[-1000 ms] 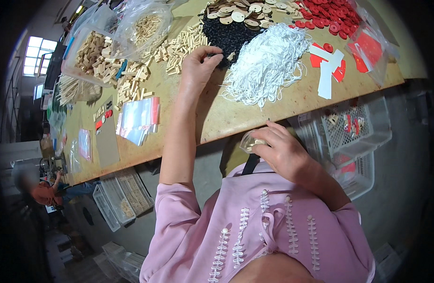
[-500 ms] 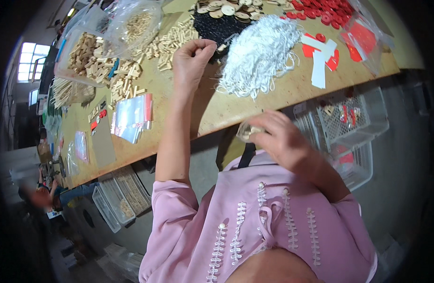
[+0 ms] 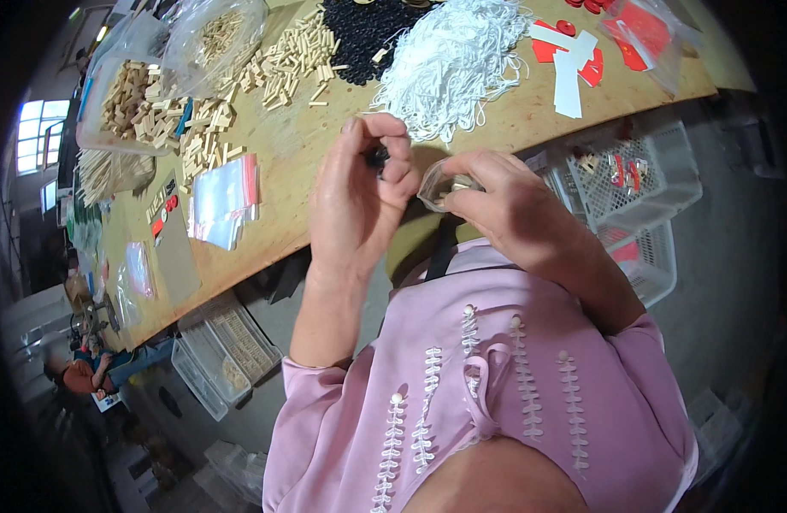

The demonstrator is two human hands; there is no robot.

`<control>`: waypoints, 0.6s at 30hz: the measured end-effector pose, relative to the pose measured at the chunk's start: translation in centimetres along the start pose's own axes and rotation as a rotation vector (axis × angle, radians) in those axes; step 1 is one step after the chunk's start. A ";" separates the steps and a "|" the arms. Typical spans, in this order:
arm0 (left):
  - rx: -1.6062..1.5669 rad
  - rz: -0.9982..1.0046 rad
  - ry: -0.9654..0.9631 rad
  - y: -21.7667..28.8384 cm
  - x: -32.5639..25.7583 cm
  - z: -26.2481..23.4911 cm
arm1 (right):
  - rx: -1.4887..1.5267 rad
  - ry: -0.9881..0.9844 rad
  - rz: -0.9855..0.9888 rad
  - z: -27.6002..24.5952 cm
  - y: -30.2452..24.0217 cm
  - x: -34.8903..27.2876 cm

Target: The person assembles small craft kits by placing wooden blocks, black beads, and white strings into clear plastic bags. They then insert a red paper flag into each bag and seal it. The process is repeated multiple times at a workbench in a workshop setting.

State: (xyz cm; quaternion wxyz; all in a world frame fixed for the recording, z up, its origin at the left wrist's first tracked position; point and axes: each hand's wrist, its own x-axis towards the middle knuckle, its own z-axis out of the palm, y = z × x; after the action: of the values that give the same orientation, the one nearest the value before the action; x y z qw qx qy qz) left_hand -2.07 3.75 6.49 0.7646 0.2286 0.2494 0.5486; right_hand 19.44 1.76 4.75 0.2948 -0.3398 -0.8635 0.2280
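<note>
Small black pieces [image 3: 377, 157] show inside the curled fingers of my left hand [image 3: 356, 192], which is raised above the table's front edge. Close beside it, my right hand [image 3: 517, 205] grips a small clear plastic bag [image 3: 431, 186] by its side. The mouth of the bag gapes toward my left hand, and pale wooden bits show inside. Beyond my hands lie a heap of white strings [image 3: 449, 64] and a pile of small black pieces [image 3: 359, 38]. A pile of short wooden pegs [image 3: 295, 60] is left of the black ones.
A tub of wooden blocks [image 3: 128, 103], a bag of sticks [image 3: 111, 175] and flat clear bags [image 3: 224, 201] occupy the table's left. Red and white cards [image 3: 569, 81] lie at right. Plastic baskets [image 3: 637, 175] stand below the edge. Another person [image 3: 81, 374] sits far left.
My left hand has come back from the black pile toward the bag, now with black pieces in its fingers. My right hand has moved up slightly with the bag.
</note>
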 end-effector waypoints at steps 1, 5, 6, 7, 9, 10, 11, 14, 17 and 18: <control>-0.172 0.000 -0.047 -0.4 -0.1 -0.3 | 0.016 -0.024 -0.003 -0.1 -0.4 0.2; 0.031 0.225 -0.038 -2.4 -0.5 1.0 | 0.054 -0.044 -0.046 0.9 -1.1 0.8; 0.116 0.255 -0.005 -2.7 -0.7 1.2 | 0.058 -0.017 -0.045 1.2 -1.3 1.0; 0.201 0.283 0.028 -2.9 -1.0 1.7 | 0.061 0.010 -0.044 1.4 -1.5 1.0; 0.337 0.334 0.033 -3.2 -1.3 1.6 | 0.081 0.037 -0.036 1.6 -1.5 1.0; 0.348 0.343 0.013 -3.2 -1.3 1.6 | 0.099 0.036 -0.029 1.5 -1.5 1.0; 0.359 0.356 -0.004 -3.3 -1.3 1.5 | 0.117 0.034 -0.026 1.5 -1.4 1.0; 0.368 0.377 -0.018 -3.4 -1.4 1.7 | 0.119 0.003 0.019 1.2 -1.7 0.9; 0.351 0.368 -0.027 -3.7 -1.4 1.7 | 0.093 0.023 -0.007 1.5 -1.4 0.8; 0.345 0.365 -0.032 -3.7 -1.3 1.7 | 0.108 0.008 0.009 1.6 -1.5 0.8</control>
State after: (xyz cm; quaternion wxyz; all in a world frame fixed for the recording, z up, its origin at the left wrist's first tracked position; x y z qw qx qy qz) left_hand 1.32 1.27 5.64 0.6065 0.4055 0.2817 0.6231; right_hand 17.25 1.09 4.80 0.3153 -0.3282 -0.8471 0.2743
